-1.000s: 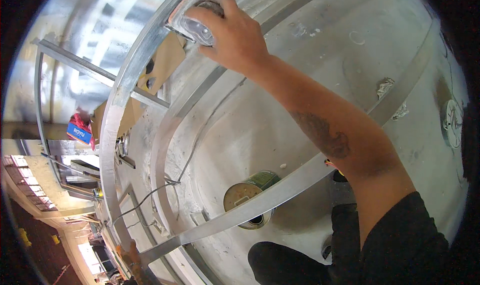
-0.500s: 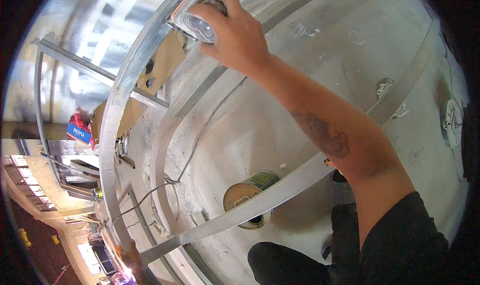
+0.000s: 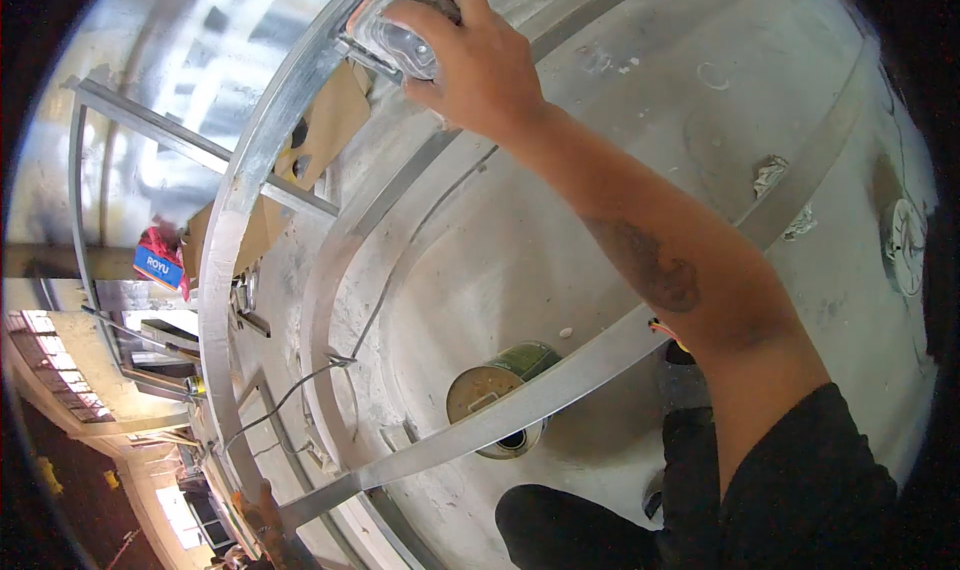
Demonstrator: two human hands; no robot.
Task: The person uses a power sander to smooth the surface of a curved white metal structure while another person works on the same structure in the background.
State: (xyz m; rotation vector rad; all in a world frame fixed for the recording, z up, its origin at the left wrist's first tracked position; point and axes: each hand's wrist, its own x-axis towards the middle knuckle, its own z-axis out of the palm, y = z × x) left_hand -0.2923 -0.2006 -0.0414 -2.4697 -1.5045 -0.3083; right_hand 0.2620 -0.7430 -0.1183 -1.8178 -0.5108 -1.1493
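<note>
Nearest, at lower centre, is a black-clothed knee (image 3: 565,525), with a black sleeve (image 3: 800,480) at lower right. Above the knee, a silver crossbar (image 3: 510,405) runs diagonally and passes in front of a tin can (image 3: 483,390), covering part of it; the right forearm hides the bar's upper stretch. A dark cable (image 3: 380,305) trails across the pale floor (image 3: 480,290) left of centre. Crumpled paper (image 3: 770,175) lies at right. Cardboard (image 3: 335,115) shows at upper left, behind the frame; farther off at left is a blue box (image 3: 158,266) against red material.

The hand tool (image 3: 408,52) is at top centre-left, within the right hand (image 3: 485,65), whose thumb and fingers are spread wide and curled around its body. It stands against the upper part of the curved metal frame (image 3: 222,240). The left hand (image 3: 262,522), at lower left, is beside the frame's lower corner, well apart from the tool; how far it is closed, and whether it grips the frame, cannot be told.

The tool has a dusty grey rounded body and an orange-pink edge. The frame is silver-grey, paler and matt along its left curve, streaked darker higher up.
</note>
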